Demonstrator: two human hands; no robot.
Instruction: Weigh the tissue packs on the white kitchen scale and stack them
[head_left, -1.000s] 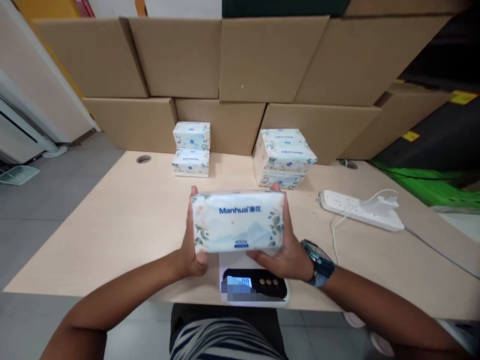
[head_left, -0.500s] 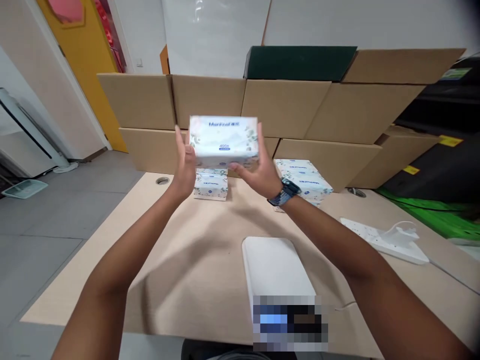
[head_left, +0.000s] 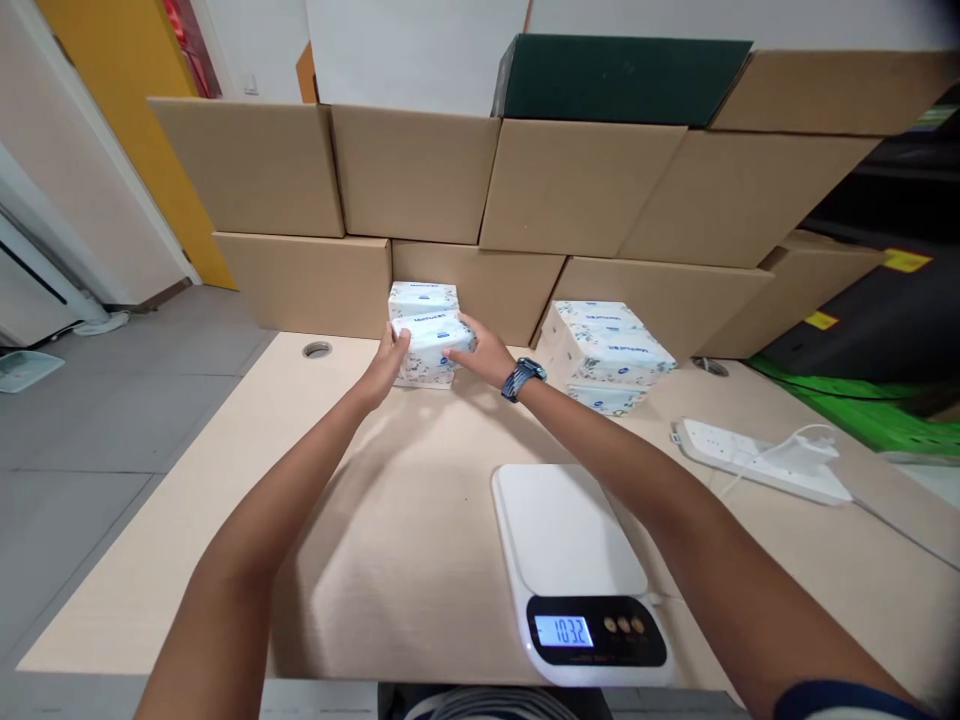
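Hands both on one tissue pack (head_left: 433, 334), far side of table (head_left: 420, 520), by the cardboard boxes (head_left: 450, 210). Left hand (head_left: 387, 362) grips its left end, right hand (head_left: 481, 352) w/ wristwatch (head_left: 520, 377) grips its right end; fingers curled round it. Pack sits tilted on top of a small stack of packs (head_left: 422, 300), touching it. Second stack (head_left: 607, 350) to the right, well apart. Kitchen scale (head_left: 574, 565) near front edge, pan bare, display lit. Power strip (head_left: 761, 460) w/ cable at far right.
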